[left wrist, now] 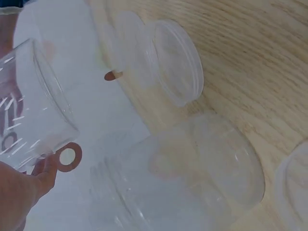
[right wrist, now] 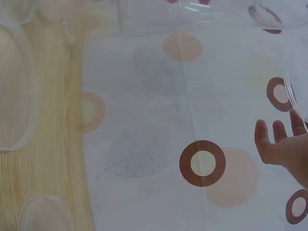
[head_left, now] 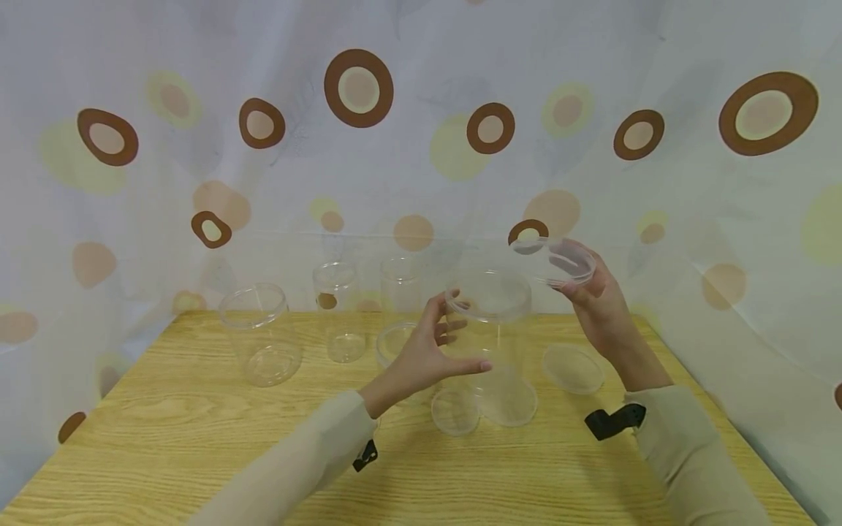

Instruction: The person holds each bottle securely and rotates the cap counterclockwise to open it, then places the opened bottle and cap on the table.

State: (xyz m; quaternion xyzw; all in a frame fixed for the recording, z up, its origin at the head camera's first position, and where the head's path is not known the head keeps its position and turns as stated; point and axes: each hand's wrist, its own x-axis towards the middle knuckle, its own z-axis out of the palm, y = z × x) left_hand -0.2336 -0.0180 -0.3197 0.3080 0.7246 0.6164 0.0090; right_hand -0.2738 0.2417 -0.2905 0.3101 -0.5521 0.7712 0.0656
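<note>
In the head view my left hand [head_left: 421,358] holds a large clear jar [head_left: 493,318], thumb across its front and fingers round its left side. The jar's rim faces up, and its lower part overlaps the lids below. The left wrist view shows the hand [left wrist: 24,190] at the jar's [left wrist: 43,110] edge. Higher on the right, my right hand [head_left: 601,307] pinches a clear round lid [head_left: 572,267] by its edge, tilted beside the jar's mouth. In the right wrist view, the fingers [right wrist: 279,132] are at that lid's curved edge [right wrist: 292,91].
Clear round lids [head_left: 455,413] lie on the wooden table [head_left: 197,453], one of them [head_left: 572,369] farther right. To the left and behind stand a wide clear jar [head_left: 259,336] and taller narrow jars [head_left: 338,318]. A patterned curtain [head_left: 421,183] hangs behind the table.
</note>
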